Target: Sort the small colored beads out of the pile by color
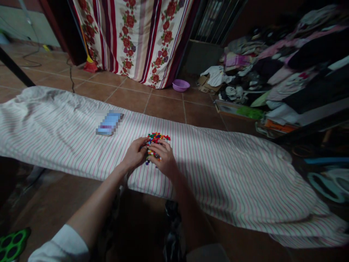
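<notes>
A heap of small multicoloured pieces (156, 137), too small for me to tell their exact kind, lies on the striped cloth (207, 160). At the heap's left edge rests my left hand (135, 152), its fingers loosely bent around that side and their tips partly hidden. My right hand (165, 157) comes in from the right, fingers apart and lying over the middle of the heap. Neither hand visibly lifts a piece. Red, green, yellow, white and blue bits show between and beyond the fingers.
A phone with a blurred screen (109, 123) lies left of the heap. Beyond the cloth are a tiled floor, a purple basin (181, 85), a floral curtain (128, 40) and a broom (90, 64). Piled clothes (269, 69) fill the right side.
</notes>
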A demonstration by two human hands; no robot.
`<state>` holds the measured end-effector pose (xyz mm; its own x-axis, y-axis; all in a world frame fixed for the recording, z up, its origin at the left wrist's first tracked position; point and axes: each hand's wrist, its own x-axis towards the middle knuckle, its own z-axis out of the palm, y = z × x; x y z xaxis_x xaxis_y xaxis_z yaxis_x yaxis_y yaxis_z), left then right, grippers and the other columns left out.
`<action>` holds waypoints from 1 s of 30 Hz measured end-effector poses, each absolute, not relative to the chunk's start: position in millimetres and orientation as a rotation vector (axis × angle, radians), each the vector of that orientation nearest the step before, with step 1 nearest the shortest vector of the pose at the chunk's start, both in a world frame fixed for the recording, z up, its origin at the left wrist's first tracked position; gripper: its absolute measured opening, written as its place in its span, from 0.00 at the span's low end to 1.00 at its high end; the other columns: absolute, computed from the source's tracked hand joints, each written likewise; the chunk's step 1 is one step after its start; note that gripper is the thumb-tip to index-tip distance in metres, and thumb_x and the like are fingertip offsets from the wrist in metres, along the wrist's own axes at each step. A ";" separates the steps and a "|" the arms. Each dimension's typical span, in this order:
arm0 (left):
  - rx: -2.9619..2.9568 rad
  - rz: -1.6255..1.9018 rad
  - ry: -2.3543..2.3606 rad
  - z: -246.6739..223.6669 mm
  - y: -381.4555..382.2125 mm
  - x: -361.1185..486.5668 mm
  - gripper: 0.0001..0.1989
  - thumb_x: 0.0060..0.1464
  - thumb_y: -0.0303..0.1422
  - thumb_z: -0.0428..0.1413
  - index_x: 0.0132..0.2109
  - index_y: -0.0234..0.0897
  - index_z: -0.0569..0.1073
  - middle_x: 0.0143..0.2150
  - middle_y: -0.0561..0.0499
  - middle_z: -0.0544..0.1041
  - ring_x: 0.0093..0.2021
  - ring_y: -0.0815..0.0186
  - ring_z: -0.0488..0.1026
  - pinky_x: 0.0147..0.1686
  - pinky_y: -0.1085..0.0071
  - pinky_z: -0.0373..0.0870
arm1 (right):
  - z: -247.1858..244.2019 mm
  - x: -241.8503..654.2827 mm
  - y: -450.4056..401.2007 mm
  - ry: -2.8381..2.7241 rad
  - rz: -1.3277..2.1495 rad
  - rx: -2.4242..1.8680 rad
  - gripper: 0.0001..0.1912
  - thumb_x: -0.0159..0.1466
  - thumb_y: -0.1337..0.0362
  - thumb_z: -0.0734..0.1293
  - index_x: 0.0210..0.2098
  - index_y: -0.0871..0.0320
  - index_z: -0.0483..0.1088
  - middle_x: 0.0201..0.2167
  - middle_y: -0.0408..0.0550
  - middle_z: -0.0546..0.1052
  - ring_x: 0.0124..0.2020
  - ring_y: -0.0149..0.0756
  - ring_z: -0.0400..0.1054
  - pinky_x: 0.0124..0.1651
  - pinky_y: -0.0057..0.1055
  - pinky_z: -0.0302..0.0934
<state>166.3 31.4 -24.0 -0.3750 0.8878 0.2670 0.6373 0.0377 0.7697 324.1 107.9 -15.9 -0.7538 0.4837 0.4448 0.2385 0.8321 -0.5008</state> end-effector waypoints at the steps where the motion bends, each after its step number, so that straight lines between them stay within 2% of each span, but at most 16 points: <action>1: 1.585 1.232 2.046 -20.5 27.7 163.7 0.20 0.56 0.30 0.49 0.55 0.38 0.71 0.56 0.45 0.74 0.58 0.60 0.69 0.60 0.55 0.65 | -15.4 328.8 105.5 -2.469 0.549 -0.535 0.19 0.60 0.61 0.71 0.51 0.49 0.74 0.55 0.47 0.74 0.63 0.49 0.55 0.64 0.54 0.52; 4: 1.712 1.133 2.115 -11.6 16.3 158.0 0.20 0.55 0.36 0.53 0.54 0.38 0.72 0.56 0.44 0.73 0.58 0.58 0.67 0.60 0.53 0.65 | -16.5 342.6 100.2 -2.554 0.505 -0.566 0.24 0.57 0.61 0.73 0.53 0.47 0.72 0.59 0.46 0.70 0.65 0.52 0.52 0.62 0.56 0.52; 8: 1.873 0.983 2.143 -10.9 6.0 156.2 0.23 0.53 0.41 0.57 0.56 0.41 0.71 0.54 0.45 0.73 0.55 0.56 0.68 0.56 0.55 0.68 | -23.8 356.1 103.8 -2.572 0.488 -0.622 0.23 0.58 0.64 0.72 0.52 0.46 0.73 0.59 0.45 0.70 0.62 0.51 0.56 0.60 0.55 0.56; 13: 1.830 0.987 2.095 -23.1 10.0 163.9 0.24 0.53 0.38 0.58 0.57 0.42 0.70 0.54 0.45 0.69 0.50 0.62 0.72 0.52 0.61 0.72 | -34.7 356.2 118.1 -2.468 0.516 -0.662 0.15 0.61 0.64 0.68 0.49 0.51 0.76 0.53 0.51 0.75 0.56 0.46 0.63 0.60 0.50 0.59; 17: 1.730 1.062 2.104 -28.0 19.6 173.2 0.20 0.54 0.34 0.56 0.55 0.41 0.72 0.52 0.47 0.69 0.48 0.64 0.74 0.51 0.63 0.73 | -36.9 349.7 124.8 -2.327 0.578 -0.737 0.16 0.64 0.65 0.65 0.50 0.53 0.75 0.52 0.52 0.75 0.55 0.43 0.66 0.60 0.45 0.61; 21: 1.726 1.111 2.026 -23.7 25.0 181.3 0.17 0.56 0.35 0.54 0.52 0.40 0.74 0.50 0.47 0.72 0.47 0.64 0.74 0.50 0.63 0.73 | -35.1 346.6 128.6 -2.228 0.595 -0.764 0.16 0.67 0.64 0.60 0.49 0.54 0.74 0.51 0.52 0.75 0.54 0.39 0.68 0.60 0.40 0.62; 25: 1.790 1.107 2.034 -14.4 28.8 188.3 0.14 0.59 0.36 0.51 0.49 0.40 0.76 0.47 0.47 0.74 0.50 0.62 0.72 0.53 0.61 0.71 | -36.0 343.4 133.7 -2.201 0.493 -0.783 0.18 0.70 0.63 0.55 0.51 0.55 0.73 0.52 0.52 0.75 0.57 0.40 0.64 0.64 0.44 0.56; 30: 1.806 1.041 2.264 -11.1 35.4 196.4 0.15 0.61 0.38 0.48 0.47 0.41 0.77 0.50 0.47 0.75 0.51 0.58 0.68 0.54 0.56 0.68 | -44.5 328.3 141.8 -2.144 0.420 -1.022 0.19 0.70 0.59 0.55 0.54 0.56 0.71 0.57 0.53 0.71 0.65 0.46 0.53 0.66 0.52 0.47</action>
